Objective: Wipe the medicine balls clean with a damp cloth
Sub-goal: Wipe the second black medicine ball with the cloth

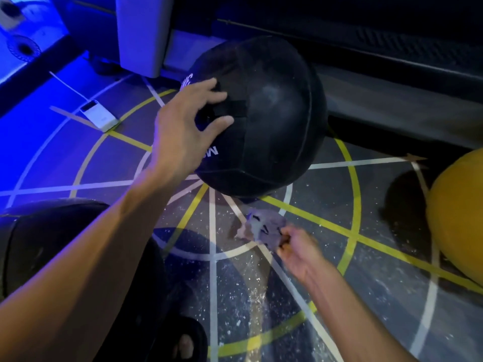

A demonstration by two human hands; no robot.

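- Black and seamed, the medicine ball [261,118] sat on the lined floor [339,257] at upper centre.
- The left hand [183,126] rested on its left side, fingers spread and lightly curved.
- The right hand [298,252] (blurred) pinched a crumpled cloth [261,227] just below the ball.
- A yellow ball [457,218] sat at the right edge, a second black ball [52,244] lower left.

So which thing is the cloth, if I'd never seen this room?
Start at the big black medicine ball in the middle of the lined floor. Just below it, nearer the camera, the right hand pinches a small crumpled cloth: pale, limp and blurred, unlike the round balls.
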